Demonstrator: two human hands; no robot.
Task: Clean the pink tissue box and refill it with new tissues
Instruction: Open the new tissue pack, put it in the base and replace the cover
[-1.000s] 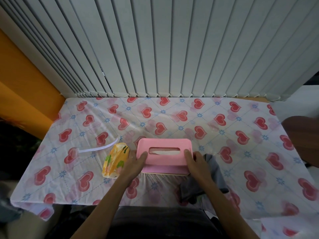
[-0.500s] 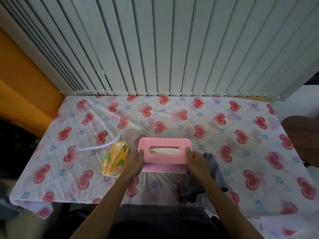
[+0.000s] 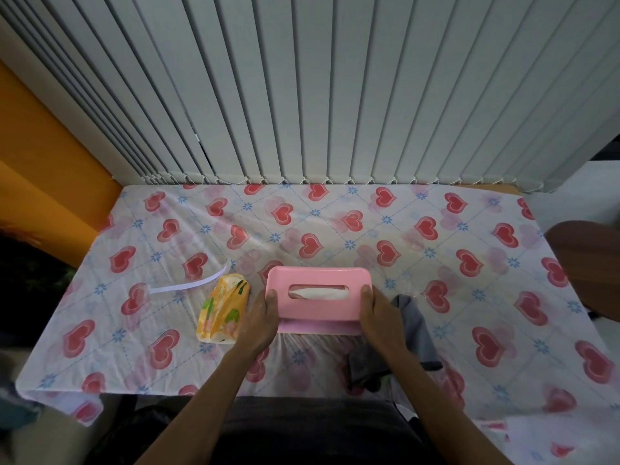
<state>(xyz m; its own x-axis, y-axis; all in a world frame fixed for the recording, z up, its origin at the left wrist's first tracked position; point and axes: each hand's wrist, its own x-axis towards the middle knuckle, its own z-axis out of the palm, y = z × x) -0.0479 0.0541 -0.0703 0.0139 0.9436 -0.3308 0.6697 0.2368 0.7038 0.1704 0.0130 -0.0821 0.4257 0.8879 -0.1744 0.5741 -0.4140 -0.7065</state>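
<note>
The pink tissue box stands on the heart-patterned tablecloth, near the front middle. White tissue shows through the slot in its lid. My left hand grips the box's left end, thumb on the lid. My right hand grips the right end the same way. A yellow, opened tissue wrapper lies just left of my left hand. A grey cloth lies crumpled under and right of my right wrist.
A white paper strip lies left of the wrapper. Vertical blinds close off the table's far edge. An orange wall stands at the left, a brown rounded surface at the right.
The lid now sits flat on the box, with the pale base edge no longer showing. Both hands have stayed on the box ends.
</note>
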